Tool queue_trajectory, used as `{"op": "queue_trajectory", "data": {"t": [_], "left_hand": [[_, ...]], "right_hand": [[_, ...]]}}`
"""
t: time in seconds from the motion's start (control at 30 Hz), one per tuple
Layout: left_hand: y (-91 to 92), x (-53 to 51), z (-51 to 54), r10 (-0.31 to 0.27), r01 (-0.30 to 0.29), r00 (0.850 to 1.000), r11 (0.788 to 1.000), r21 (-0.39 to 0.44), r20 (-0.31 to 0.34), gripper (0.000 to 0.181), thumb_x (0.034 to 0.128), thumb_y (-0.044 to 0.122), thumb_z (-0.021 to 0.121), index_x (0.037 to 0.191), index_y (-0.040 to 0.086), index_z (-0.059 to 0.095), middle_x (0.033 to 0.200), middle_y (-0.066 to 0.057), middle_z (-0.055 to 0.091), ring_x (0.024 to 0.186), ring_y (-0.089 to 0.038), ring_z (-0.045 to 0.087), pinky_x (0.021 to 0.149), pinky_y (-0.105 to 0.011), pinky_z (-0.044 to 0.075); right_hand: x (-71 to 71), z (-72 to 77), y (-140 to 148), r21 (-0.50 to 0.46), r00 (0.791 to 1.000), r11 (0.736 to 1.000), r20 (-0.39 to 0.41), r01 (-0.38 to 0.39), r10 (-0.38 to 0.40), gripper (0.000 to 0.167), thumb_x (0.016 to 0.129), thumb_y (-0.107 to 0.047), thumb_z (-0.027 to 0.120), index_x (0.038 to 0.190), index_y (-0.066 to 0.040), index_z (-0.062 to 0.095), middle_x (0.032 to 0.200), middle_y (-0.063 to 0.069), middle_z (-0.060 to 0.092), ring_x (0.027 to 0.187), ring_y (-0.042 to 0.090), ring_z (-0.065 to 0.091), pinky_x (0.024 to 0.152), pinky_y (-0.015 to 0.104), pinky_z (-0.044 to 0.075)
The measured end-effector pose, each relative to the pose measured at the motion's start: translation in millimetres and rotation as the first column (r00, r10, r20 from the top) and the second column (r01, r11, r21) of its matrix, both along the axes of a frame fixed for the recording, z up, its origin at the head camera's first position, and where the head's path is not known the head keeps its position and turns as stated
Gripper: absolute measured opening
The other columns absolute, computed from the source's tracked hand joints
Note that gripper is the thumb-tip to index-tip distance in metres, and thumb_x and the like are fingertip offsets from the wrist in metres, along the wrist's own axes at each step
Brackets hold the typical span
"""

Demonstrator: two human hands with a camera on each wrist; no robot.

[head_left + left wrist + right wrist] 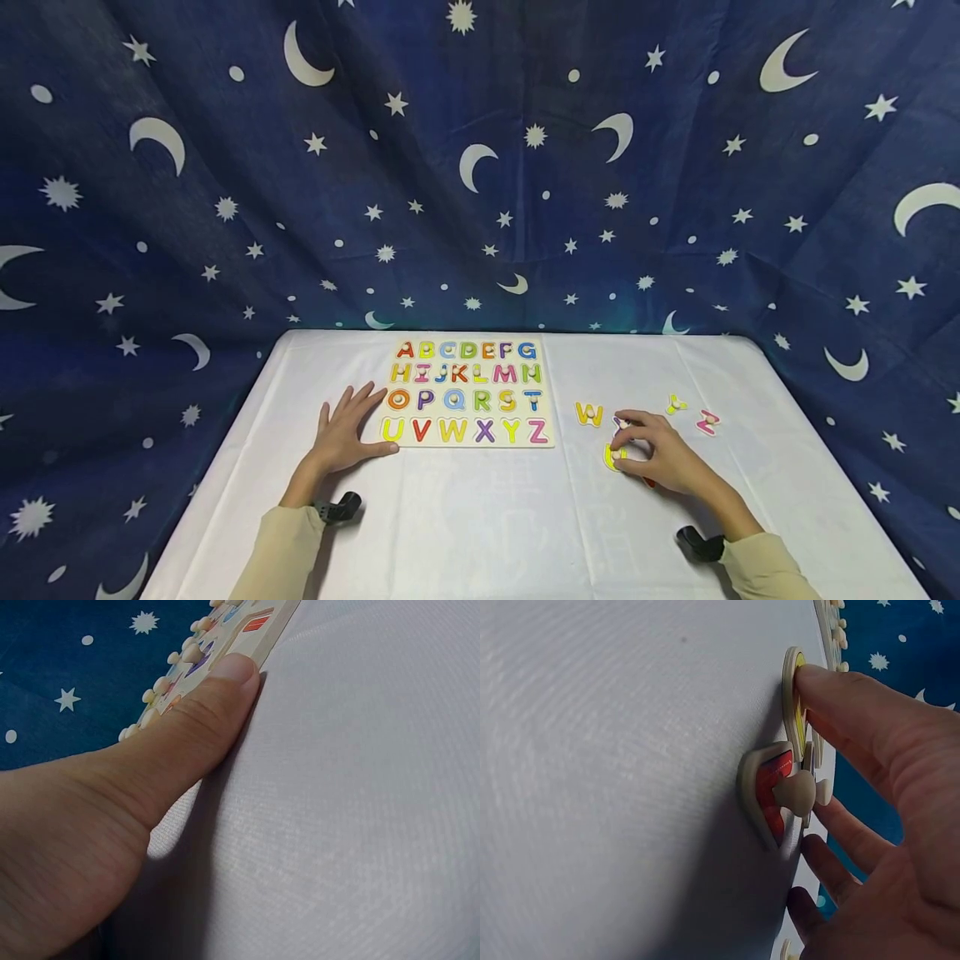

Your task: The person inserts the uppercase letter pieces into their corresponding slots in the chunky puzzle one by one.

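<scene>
A wooden alphabet board (469, 412) lies on the white table. Its upper three rows hold knobbed letters, while its bottom row, U to Z, shows no knobs. My left hand (343, 433) rests at the board's left edge with fingers spread, the thumb (202, 712) touching its near corner. Right of the board, my right hand (663, 450) pinches the knob of a yellow letter U piece (611, 459) between thumb and index finger. Whether it is off the cloth, I cannot tell. Beside it lies a red letter piece (769, 791), mostly hidden by the hand in the head view.
A yellow W piece (588, 414) lies between the board and my right hand. A purple piece (621, 423) is partly under the fingers. Farther right are a yellow Y piece (676, 404) and a pink Z piece (707, 422). A blue curtain (480, 225) hangs behind the table.
</scene>
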State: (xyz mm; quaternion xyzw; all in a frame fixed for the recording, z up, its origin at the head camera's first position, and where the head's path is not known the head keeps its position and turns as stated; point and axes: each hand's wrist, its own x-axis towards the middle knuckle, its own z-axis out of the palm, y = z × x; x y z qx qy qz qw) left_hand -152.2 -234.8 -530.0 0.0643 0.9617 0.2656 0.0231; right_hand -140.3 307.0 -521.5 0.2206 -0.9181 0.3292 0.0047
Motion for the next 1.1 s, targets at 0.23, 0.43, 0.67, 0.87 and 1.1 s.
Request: {"op": "queue_trajectory", "data": {"t": [0.23, 0.43, 0.67, 0.87, 1.1], "left_hand": [[0.2, -0.8, -0.3, 0.006, -0.006, 1.000, 1.000, -0.004, 0.004, 0.105, 0.0701, 0.053, 0.090, 0.157, 0.017, 0.043, 0.167, -0.018, 0.027, 0.155, -0.047, 0.008, 0.119, -0.071, -0.009], [-0.2, 0.3, -1.4, 0.005, -0.005, 1.000, 1.000, -0.004, 0.003, 0.105, 0.0696, 0.054, 0.090, 0.156, 0.017, 0.044, 0.166, -0.019, 0.028, 0.155, -0.048, 0.008, 0.119, -0.072, -0.008], [-1.2, -0.6, -2.8, 0.002, -0.002, 1.000, 1.000, -0.006, -0.004, 0.106, 0.0693, 0.054, 0.090, 0.156, 0.017, 0.044, 0.166, -0.019, 0.028, 0.155, -0.047, 0.009, 0.119, -0.072, -0.008], [-2.2, -2.2, -6.3, 0.006, -0.006, 1.000, 1.000, -0.007, 0.003, 0.106, 0.0692, 0.056, 0.089, 0.157, 0.017, 0.043, 0.167, -0.018, 0.028, 0.155, -0.047, 0.008, 0.119, -0.072, -0.008], [-2.9, -1.1, -5.0, 0.005, -0.005, 1.000, 1.000, 0.001, -0.008, 0.106, 0.0688, 0.056, 0.090, 0.157, 0.017, 0.044, 0.166, -0.018, 0.029, 0.155, -0.047, 0.009, 0.119, -0.072, -0.007]], "right_hand": [[-3.2, 6.4, -1.4, 0.029, 0.999, 0.999, 0.032, 0.025, -0.026, 0.024, 0.079, -0.013, 0.088, 0.084, -0.032, 0.075, 0.138, 0.018, 0.060, 0.129, 0.045, 0.046, 0.105, 0.064, 0.037], [-13.6, 26.7, -18.1, 0.068, 0.999, 0.997, 0.024, 0.047, -0.048, 0.016, 0.081, -0.015, 0.087, 0.087, -0.027, 0.078, 0.135, 0.017, 0.061, 0.123, 0.042, 0.049, 0.099, 0.065, 0.042], [-42.4, 42.9, -75.0, 0.030, 0.998, 0.998, -0.011, 0.055, -0.054, 0.011, 0.083, -0.017, 0.087, 0.089, -0.021, 0.080, 0.107, 0.003, 0.067, 0.104, 0.027, 0.053, 0.089, 0.047, 0.044], [-62.4, 46.9, -140.2, -0.025, 0.999, 1.000, -0.042, -0.017, 0.016, 0.009, 0.083, -0.013, 0.086, 0.090, -0.015, 0.081, 0.093, -0.004, 0.070, 0.097, 0.023, 0.060, 0.090, 0.045, 0.045], [-69.4, 38.7, -216.1, -0.028, 0.997, 0.997, 0.003, -0.075, 0.075, 0.008, 0.086, -0.016, 0.084, 0.093, -0.017, 0.080, 0.090, -0.008, 0.069, 0.088, 0.017, 0.057, 0.091, 0.041, 0.050]]}}
